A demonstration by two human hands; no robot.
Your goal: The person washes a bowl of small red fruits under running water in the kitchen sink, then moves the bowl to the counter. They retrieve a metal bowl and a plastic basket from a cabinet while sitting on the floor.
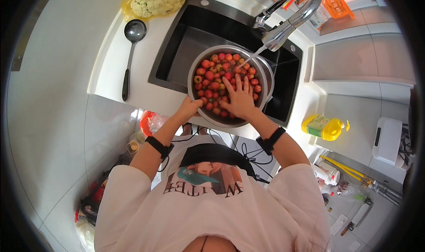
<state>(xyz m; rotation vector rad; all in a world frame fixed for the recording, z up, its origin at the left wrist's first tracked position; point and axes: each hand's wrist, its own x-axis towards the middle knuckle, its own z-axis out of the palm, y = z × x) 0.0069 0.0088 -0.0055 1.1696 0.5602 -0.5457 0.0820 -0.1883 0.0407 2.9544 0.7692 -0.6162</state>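
A round stainless steel bowl rests over the front of the dark sink, full of small red fruits in water, which look like hawthorn berries. My left hand grips the bowl's near left rim, thumb over the edge. With fingers spread, my right hand lies on the fruits at the bowl's right side; its fingertips are among them and it grasps none that I can see. From the chrome faucet a stream of water runs into the bowl near my right fingers.
The dark double-basin sink surrounds the bowl, and another metal vessel shows behind it. A ladle lies on the left counter below a cauliflower on a yellow bag. To the right stands a yellow pump bottle. Black cables hang near my waist.
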